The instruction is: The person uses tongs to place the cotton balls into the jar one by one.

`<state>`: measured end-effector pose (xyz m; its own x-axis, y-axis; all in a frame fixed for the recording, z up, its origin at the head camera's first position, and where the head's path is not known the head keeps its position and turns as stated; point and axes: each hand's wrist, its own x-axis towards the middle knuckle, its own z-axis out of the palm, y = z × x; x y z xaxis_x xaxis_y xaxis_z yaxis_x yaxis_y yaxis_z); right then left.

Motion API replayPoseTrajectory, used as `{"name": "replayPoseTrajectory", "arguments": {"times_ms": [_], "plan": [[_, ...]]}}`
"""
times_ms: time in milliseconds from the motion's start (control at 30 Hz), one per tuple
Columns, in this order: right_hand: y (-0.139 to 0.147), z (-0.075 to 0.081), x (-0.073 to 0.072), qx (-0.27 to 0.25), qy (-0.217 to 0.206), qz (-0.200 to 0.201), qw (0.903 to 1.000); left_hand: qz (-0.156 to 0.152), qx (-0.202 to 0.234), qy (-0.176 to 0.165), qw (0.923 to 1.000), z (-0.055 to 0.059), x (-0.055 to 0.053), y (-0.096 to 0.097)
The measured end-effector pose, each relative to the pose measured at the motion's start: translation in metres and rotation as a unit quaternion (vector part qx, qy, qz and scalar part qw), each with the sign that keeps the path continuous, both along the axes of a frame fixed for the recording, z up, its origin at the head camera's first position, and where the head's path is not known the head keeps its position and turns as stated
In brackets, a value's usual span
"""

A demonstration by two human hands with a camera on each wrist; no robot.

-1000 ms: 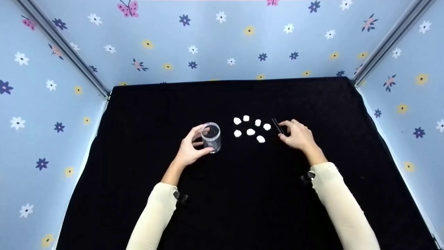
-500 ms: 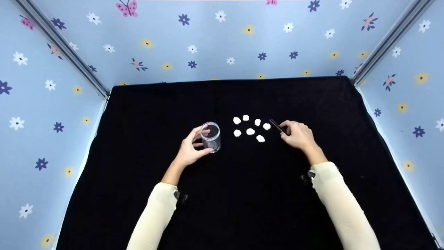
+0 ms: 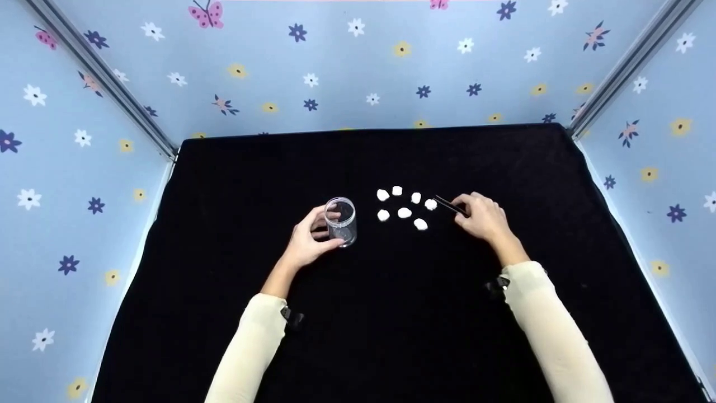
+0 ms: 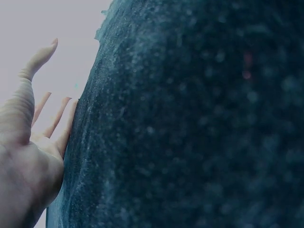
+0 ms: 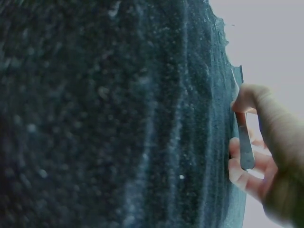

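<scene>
My left hand (image 3: 306,240) has its thumb and fingers round a clear, open-topped jar (image 3: 342,230) that stands upright on the black cloth; nothing shows inside it. In the left wrist view, glare washes out the jar beside the left hand (image 4: 35,156). Between the two hands lie several small white lumps (image 3: 404,212), like cotton balls. My right hand (image 3: 482,217) pinches slim dark tweezers (image 3: 452,206), whose tips point left, close to the rightmost white lump (image 3: 430,204). Whether the tips touch it I cannot tell. The right wrist view shows the tweezers' metal end (image 5: 246,154) below the thumb.
A black cloth (image 3: 386,313) covers the table. Light blue walls (image 3: 358,61) with flowers and butterflies stand behind it and at both sides, with metal posts (image 3: 626,67) at the corners. A small black device (image 3: 292,318) sits at the left wrist.
In the right hand the tweezers have swung from steeply slanted to flatter, so their tips now lie nearer the rightmost white lump. The left hand and jar have stayed in place.
</scene>
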<state>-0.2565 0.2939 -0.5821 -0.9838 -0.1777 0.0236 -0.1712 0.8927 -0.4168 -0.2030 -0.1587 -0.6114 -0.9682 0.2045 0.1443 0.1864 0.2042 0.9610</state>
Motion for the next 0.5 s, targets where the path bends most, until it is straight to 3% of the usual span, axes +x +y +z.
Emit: {"name": "replayPoseTrajectory", "arguments": {"times_ms": [500], "plan": [[0.0,-0.0041,-0.0018,-0.029,-0.01,-0.02,0.9993,-0.003,-0.002,-0.004,1.0,-0.0038,-0.0011,-0.0009]]}}
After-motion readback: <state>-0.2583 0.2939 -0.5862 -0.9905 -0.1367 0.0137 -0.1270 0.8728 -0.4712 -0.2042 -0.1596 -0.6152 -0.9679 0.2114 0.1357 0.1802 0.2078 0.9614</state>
